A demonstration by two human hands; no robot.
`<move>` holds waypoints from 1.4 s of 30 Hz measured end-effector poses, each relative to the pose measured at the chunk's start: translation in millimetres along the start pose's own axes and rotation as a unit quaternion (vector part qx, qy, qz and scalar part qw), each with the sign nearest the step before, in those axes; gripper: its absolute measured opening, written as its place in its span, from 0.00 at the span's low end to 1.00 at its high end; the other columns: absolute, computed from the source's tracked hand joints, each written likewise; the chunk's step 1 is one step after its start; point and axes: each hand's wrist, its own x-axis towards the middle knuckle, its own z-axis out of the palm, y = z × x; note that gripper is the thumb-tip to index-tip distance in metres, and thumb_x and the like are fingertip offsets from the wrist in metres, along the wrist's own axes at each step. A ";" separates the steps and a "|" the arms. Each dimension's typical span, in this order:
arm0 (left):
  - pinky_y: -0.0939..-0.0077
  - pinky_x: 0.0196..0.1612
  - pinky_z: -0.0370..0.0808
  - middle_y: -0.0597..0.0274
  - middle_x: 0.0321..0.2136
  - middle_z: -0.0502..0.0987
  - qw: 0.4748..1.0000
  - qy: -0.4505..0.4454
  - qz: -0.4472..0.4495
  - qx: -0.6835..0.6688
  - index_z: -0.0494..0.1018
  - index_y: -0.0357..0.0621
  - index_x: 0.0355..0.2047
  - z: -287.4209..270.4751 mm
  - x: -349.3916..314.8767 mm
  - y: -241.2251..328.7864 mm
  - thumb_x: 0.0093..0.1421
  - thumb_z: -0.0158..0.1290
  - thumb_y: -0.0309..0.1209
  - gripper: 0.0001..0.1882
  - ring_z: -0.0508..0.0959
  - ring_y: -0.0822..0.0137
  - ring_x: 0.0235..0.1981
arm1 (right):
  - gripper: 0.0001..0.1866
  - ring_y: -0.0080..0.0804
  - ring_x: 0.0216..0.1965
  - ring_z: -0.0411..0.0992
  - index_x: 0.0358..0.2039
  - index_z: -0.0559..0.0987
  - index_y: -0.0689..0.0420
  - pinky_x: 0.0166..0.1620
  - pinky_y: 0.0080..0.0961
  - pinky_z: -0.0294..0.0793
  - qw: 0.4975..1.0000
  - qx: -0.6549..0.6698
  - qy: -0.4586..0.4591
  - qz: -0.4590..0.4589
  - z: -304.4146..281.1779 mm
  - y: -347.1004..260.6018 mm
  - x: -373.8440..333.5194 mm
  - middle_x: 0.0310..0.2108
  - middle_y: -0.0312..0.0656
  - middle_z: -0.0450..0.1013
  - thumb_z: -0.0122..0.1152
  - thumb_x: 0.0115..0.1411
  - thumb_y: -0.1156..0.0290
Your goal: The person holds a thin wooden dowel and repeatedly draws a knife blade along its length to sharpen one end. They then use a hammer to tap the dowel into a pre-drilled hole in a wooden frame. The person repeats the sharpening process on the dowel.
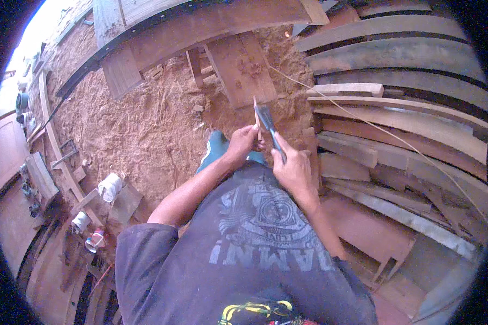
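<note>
My left hand (243, 145) is closed around a thin, pale wooden stick (257, 116), which points up and away from me. In my right hand (294, 168) is a chisel-like tool (265, 119) with a dark, flat blade and a bluish handle. Its blade lies close against the stick's right side; I cannot tell whether they touch. Both hands are in front of my dark shirt. Just beyond the stick's tip is a reddish wooden board (241, 70) with shavings on it, partly under a long curved beam (200, 32).
Sawdust and shavings (141, 130) cover the ground. Stacked curved planks (396, 57) fill the right side, with a pale cord (374, 123) running across them. On the left are a white container (109, 187), smaller cans (81, 221) and wood offcuts (40, 173).
</note>
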 end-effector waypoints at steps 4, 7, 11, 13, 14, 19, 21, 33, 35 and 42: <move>0.74 0.34 0.77 0.67 0.28 0.77 0.998 0.039 0.035 -0.021 0.75 0.44 0.35 -8.0 15.4 -3.7 0.77 0.47 0.48 0.21 0.77 0.71 0.29 | 0.24 0.62 0.42 0.80 0.62 0.79 0.52 0.47 0.51 0.79 1.000 -0.008 0.020 -0.013 7.7 -4.5 0.9 0.38 0.62 0.80 0.61 0.65 0.66; 0.73 0.33 0.78 0.66 0.27 0.77 0.999 0.047 0.025 -0.003 0.74 0.44 0.32 -10.2 14.9 0.0 0.77 0.47 0.47 0.22 0.78 0.71 0.27 | 0.25 0.63 0.41 0.80 0.63 0.78 0.53 0.46 0.52 0.79 0.999 0.001 0.027 -0.018 9.5 -7.5 1.2 0.38 0.63 0.80 0.60 0.65 0.66; 0.72 0.32 0.79 0.65 0.26 0.78 0.995 0.030 0.012 -0.091 0.74 0.44 0.30 0.1 21.3 -2.9 0.77 0.47 0.47 0.23 0.78 0.71 0.26 | 0.25 0.64 0.41 0.80 0.64 0.76 0.53 0.46 0.53 0.79 0.997 0.018 0.044 -0.062 16.2 6.8 -7.7 0.38 0.64 0.80 0.59 0.66 0.67; 0.72 0.32 0.79 0.65 0.25 0.77 0.996 0.044 0.015 -0.080 0.74 0.44 0.30 2.7 22.9 -3.7 0.77 0.46 0.47 0.23 0.78 0.72 0.26 | 0.25 0.64 0.42 0.80 0.64 0.76 0.54 0.46 0.54 0.79 0.999 0.005 0.031 -0.042 12.3 0.9 -6.0 0.38 0.64 0.80 0.58 0.66 0.68; 0.73 0.32 0.79 0.65 0.25 0.77 0.996 0.049 0.017 -0.074 0.74 0.44 0.30 5.3 22.0 -3.6 0.77 0.46 0.47 0.23 0.78 0.72 0.26 | 0.25 0.64 0.42 0.80 0.64 0.76 0.54 0.47 0.54 0.79 0.999 0.001 0.025 -0.028 12.8 -4.2 9.3 0.39 0.64 0.80 0.58 0.66 0.68; 0.74 0.32 0.77 0.68 0.27 0.78 0.997 0.043 0.013 -0.067 0.76 0.44 0.35 1.9 19.1 -1.8 0.77 0.47 0.45 0.20 0.76 0.72 0.26 | 0.25 0.64 0.42 0.80 0.64 0.76 0.54 0.46 0.53 0.80 0.999 0.002 0.019 -0.036 18.1 4.5 15.2 0.39 0.65 0.79 0.59 0.65 0.68; 0.72 0.32 0.80 0.64 0.26 0.79 0.998 0.045 0.025 -0.034 0.76 0.41 0.32 1.2 18.6 -1.0 0.77 0.47 0.44 0.22 0.79 0.71 0.25 | 0.26 0.64 0.41 0.80 0.64 0.76 0.55 0.45 0.53 0.80 0.997 0.007 0.042 -0.069 18.9 10.1 2.9 0.39 0.64 0.79 0.59 0.65 0.68; 0.73 0.30 0.80 0.63 0.24 0.80 0.993 0.084 0.062 0.056 0.79 0.36 0.31 9.9 8.2 1.7 0.75 0.50 0.44 0.23 0.81 0.72 0.26 | 0.26 0.65 0.39 0.80 0.65 0.75 0.54 0.45 0.57 0.78 0.998 -0.041 0.017 -0.035 19.5 5.5 4.7 0.37 0.65 0.80 0.59 0.66 0.68; 0.72 0.31 0.78 0.66 0.26 0.81 0.990 0.100 0.066 0.068 0.81 0.35 0.35 12.1 10.0 9.6 0.74 0.52 0.46 0.24 0.79 0.73 0.27 | 0.27 0.66 0.38 0.80 0.66 0.74 0.53 0.44 0.58 0.78 0.998 -0.055 0.026 -0.026 18.4 -8.0 29.4 0.35 0.65 0.80 0.58 0.66 0.67; 0.73 0.29 0.83 0.60 0.24 0.81 0.988 0.096 0.087 0.085 0.81 0.34 0.33 11.0 5.1 14.3 0.74 0.52 0.42 0.22 0.82 0.72 0.24 | 0.28 0.65 0.38 0.80 0.67 0.74 0.51 0.43 0.59 0.78 0.996 -0.057 0.033 -0.061 21.2 4.6 9.5 0.35 0.65 0.80 0.58 0.67 0.64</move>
